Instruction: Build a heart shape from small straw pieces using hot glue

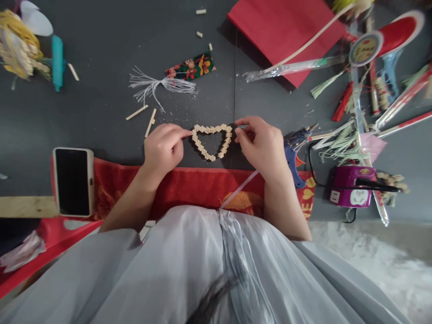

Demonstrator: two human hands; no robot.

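Observation:
A cream beaded-looking chain, knobbly like small flowers, (198, 146) lies on the dark grey table in a heart outline, with a small gap at its lower point. My left hand (164, 146) rests at its left side, index finger stretched out and its tip touching the chain, the other fingers curled. On the opposite side, my right hand (261, 144) is by the upper right corner of the heart. Its thumb and index finger are slightly apart, with nothing visible between them.
Above lie white-grey fibres (162, 84), a patterned fabric piece (194, 66) and a red paper bag (286, 31). A blue-handled tool (294, 164), glue sticks and a purple power socket (351, 186) crowd the right. At left sits a phone (73, 182) on red cloth (202, 184).

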